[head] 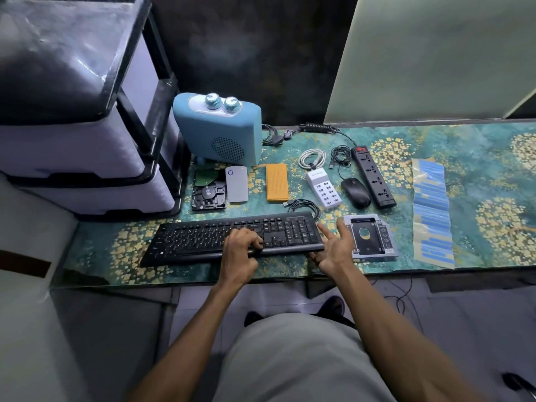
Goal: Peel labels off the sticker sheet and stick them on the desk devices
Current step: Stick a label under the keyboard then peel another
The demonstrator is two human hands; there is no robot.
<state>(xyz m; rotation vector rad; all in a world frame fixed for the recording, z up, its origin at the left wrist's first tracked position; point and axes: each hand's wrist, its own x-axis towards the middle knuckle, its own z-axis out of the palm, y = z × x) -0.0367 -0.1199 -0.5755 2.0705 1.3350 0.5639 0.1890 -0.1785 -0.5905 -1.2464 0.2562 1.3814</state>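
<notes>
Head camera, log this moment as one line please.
left hand: fingers curled on keyboard | right hand: open at keyboard's right end | sticker sheet: flat, far right, untouched

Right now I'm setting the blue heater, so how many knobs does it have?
2, side by side on top of the blue heater: left knob, right knob. Its back is hidden.

Your keyboard (232, 237) is matt black plastic. At two o'clock from it, the mouse (356, 192) shows a soft sheen. At three o'clock lies a bare-metal drive caddy (369, 236), then the glossy paper sticker sheet (432, 210). The desk (478, 158) looks glass-smooth.
</notes>
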